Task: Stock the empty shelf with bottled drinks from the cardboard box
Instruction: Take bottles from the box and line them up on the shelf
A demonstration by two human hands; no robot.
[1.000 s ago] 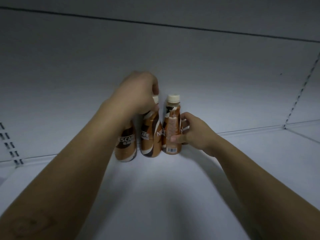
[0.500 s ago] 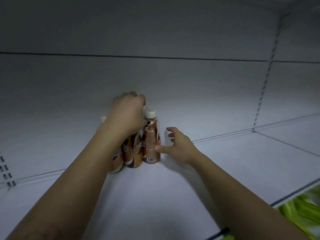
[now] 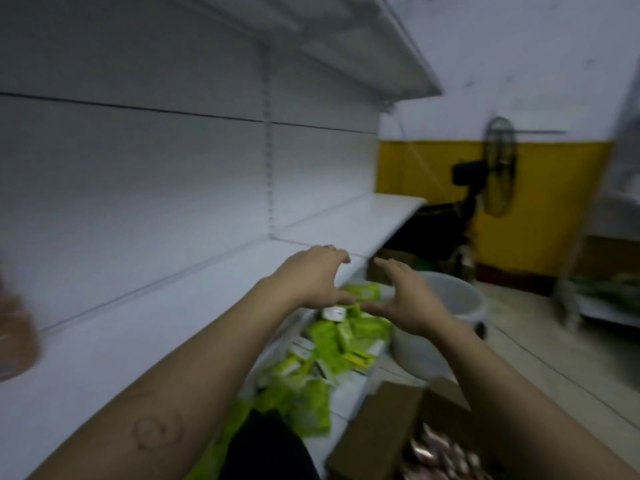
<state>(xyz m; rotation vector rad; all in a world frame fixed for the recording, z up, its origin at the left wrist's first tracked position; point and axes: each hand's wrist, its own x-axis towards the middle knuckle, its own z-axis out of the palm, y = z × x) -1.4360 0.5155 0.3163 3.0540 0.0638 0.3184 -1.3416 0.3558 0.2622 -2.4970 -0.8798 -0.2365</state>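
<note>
My left hand (image 3: 311,278) and my right hand (image 3: 405,299) hover side by side past the front edge of the white shelf (image 3: 145,327), both empty with fingers spread. The brown coffee bottles (image 3: 15,337) placed on the shelf show only as a blur at the far left edge. The cardboard box (image 3: 381,431) stands open at the bottom right, below the shelf, with blurred bottle tops (image 3: 440,452) inside it.
Green packets (image 3: 329,341) lie piled on the lower shelf under my hands. A white bucket (image 3: 450,306) stands on the floor to the right. A black fan (image 3: 495,168) stands against the yellow wall. Another white shelf (image 3: 381,39) hangs overhead.
Both hands have let go of the bottles and drawn back from the rear of the shelf. My view has swung right and down, so the box and floor have come into sight.
</note>
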